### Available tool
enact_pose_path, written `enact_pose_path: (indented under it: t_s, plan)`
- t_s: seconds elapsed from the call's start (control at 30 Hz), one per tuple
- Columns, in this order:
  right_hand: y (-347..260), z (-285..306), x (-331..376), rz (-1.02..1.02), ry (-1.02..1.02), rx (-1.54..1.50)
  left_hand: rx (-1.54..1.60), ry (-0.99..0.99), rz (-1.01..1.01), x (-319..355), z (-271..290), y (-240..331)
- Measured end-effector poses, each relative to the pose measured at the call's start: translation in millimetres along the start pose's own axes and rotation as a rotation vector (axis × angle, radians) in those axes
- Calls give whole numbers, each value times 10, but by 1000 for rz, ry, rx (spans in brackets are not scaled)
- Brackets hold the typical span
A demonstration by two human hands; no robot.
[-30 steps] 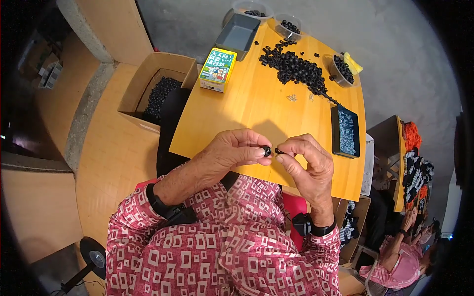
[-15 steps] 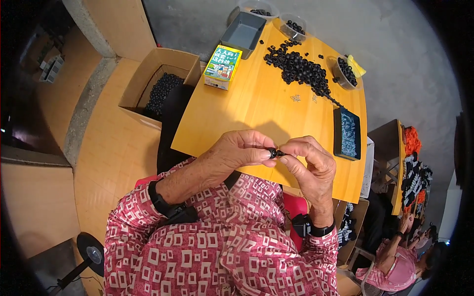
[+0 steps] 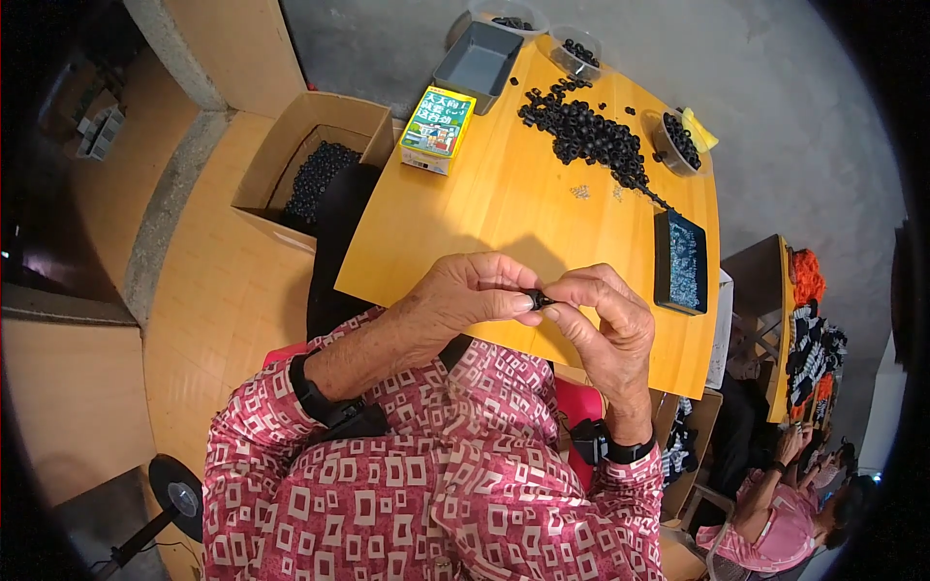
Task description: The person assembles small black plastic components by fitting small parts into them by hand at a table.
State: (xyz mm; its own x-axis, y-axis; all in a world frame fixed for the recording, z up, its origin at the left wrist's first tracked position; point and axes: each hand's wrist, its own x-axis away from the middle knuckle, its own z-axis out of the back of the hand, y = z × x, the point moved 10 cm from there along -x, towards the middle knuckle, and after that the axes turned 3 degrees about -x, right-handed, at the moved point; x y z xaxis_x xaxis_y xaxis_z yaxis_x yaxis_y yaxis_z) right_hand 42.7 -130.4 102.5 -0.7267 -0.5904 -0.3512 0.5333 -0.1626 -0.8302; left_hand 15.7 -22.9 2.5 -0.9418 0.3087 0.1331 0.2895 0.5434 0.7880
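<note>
Above the near edge of the table, my left hand (image 3: 465, 293) pinches a small black plastic part (image 3: 535, 298) between thumb and fingers. My right hand (image 3: 605, 318) is closed from the other side on a smaller black piece, mostly covered by its thumb and fingertips. The two pieces meet between the fingertips; how far one sits inside the other is hidden. Farther back lies a heap of similar black parts (image 3: 591, 134). Right of my right hand is a dark tray (image 3: 663, 286) of tiny shiny pieces (image 3: 684, 266).
A yellow-green box (image 3: 438, 131) and a grey bin (image 3: 475, 63) stand at the table's far left. Clear tubs (image 3: 680, 145) of black parts line the far side. A carton (image 3: 262, 165) with black parts is left of the table. Another person (image 3: 775, 513) sits at lower right.
My hands have drawn slightly closer, and the right hand's black piece now meets the part in the left hand. A small gap showed between them before.
</note>
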Motion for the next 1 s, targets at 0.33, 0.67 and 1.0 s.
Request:
enact_pose_path:
  t_s: [0.33,0.67,1.0]
  plan:
    - [-61,-63,-11,17,-26,150,-106,45,-35,-5,51,22]
    - [332,-99,101,-117,84,-174,-119,48,-6,-16,34,-8]
    - [314,-104,161,-65,130,-154,-78,13,23,-33,60,-107]
